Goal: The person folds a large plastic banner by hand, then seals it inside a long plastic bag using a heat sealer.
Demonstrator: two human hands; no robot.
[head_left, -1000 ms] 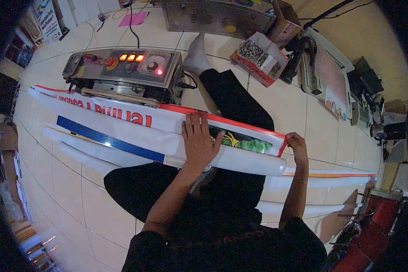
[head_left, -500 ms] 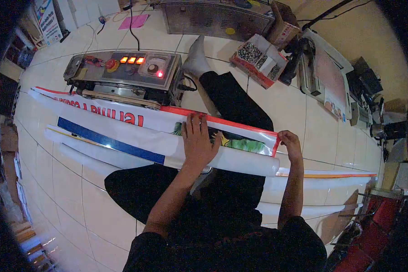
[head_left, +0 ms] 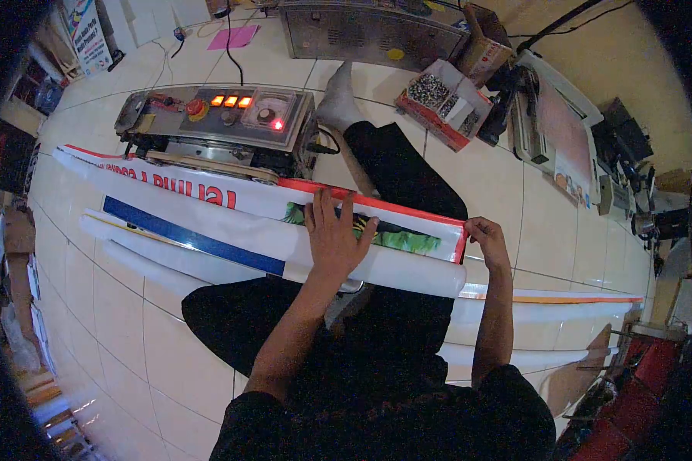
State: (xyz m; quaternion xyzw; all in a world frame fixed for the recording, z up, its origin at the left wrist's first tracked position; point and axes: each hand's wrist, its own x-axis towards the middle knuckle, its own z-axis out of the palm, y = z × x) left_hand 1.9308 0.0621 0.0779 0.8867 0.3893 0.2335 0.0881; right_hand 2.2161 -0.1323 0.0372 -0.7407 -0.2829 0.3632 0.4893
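A long white banner [head_left: 307, 250] with a red edge and green print lies across my lap, its near side rolled. My left hand [head_left: 336, 234] rests flat on it with fingers spread. At the banner's right corner, my right hand [head_left: 486, 237] pinches the red edge between thumb and fingers. The banner's far edge runs along the front of a sealing machine [head_left: 215, 127] with a belt, lit orange switches and a red light. A dark blue strip [head_left: 192, 237] lies nearer me on the left.
An open box of metal eyelets [head_left: 446, 104] sits beyond my outstretched leg. Behind it are a cardboard box [head_left: 484, 46] and a metal cabinet [head_left: 369, 34]. A printer-like machine [head_left: 557, 127] stands at the right. Pink paper [head_left: 234, 37] lies on the tiled floor.
The banner has slid slightly left relative to the machine, and its right corner has moved left with my right hand. My left hand stays spread on it. The view has shifted slightly.
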